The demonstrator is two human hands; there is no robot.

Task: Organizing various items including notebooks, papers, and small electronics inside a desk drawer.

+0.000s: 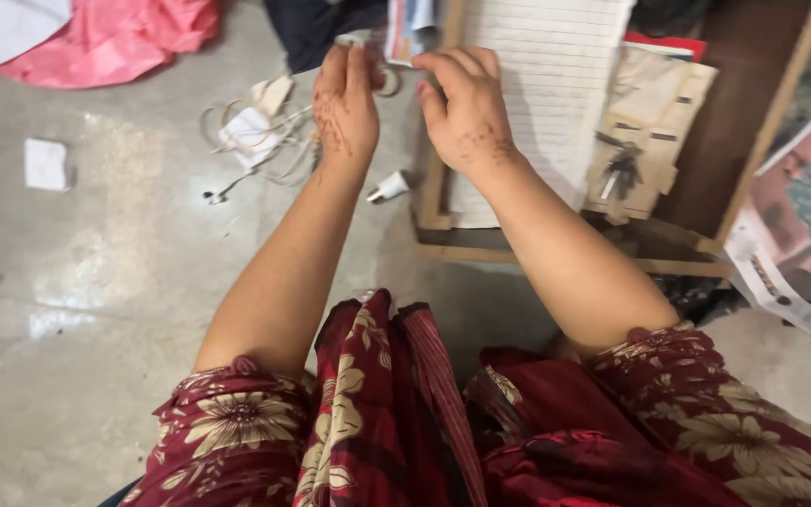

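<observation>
Both my hands are raised together at the top middle of the view, backs toward me with faded henna marks. My left hand (344, 103) pinches the lower corner of a small printed paper packet (406, 30) with its fingertips. My right hand (466, 108) has its fingers curled onto the packet's right edge. A thin ring-like loop (391, 84) shows between the hands; what it belongs to is unclear. Most of the packet is cut off by the frame's top.
A shallow wooden tray (432, 192) holds a lined sheet (546, 84), a brown cardboard piece (654, 103) and keys (621, 169). White cables (255, 141) and a white plug (389, 188) lie on the concrete floor. Pink cloth (114, 38) lies far left, newspaper (800, 216) right.
</observation>
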